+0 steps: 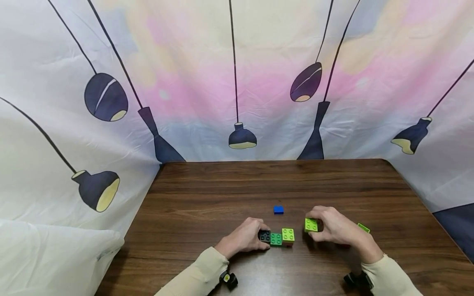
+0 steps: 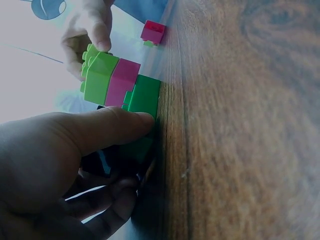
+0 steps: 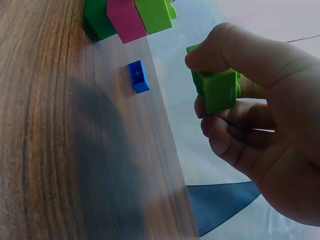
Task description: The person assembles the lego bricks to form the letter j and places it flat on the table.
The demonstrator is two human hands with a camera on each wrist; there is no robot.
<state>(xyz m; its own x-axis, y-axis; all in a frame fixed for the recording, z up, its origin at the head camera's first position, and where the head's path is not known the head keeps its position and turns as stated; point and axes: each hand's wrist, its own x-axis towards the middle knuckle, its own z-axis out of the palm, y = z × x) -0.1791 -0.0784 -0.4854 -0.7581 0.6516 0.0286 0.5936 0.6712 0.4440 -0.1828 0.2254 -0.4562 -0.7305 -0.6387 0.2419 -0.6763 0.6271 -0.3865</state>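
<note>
My left hand [image 1: 244,235] grips the left end of a joined row of toy bricks on the table, thumb and fingers around the black brick [image 1: 264,235]. Beside it is a dark green brick [image 1: 276,239]. At the row's right end a lime green brick [image 1: 288,234] tops a pinkish-red brick [image 2: 123,81], raised higher than the dark green one. My right hand [image 1: 332,224] pinches a separate lime green brick [image 3: 220,90] between thumb and fingers. It is held above the table, to the right of the row, studs facing up in the head view.
A small blue brick [image 1: 278,210] lies on the wooden table [image 1: 222,185] behind the row. Beyond my right hand sits another lime green piece [image 1: 364,227], partly hidden by that hand. A red brick [image 2: 153,31] shows in the left wrist view. Printed cloth hangs around the table.
</note>
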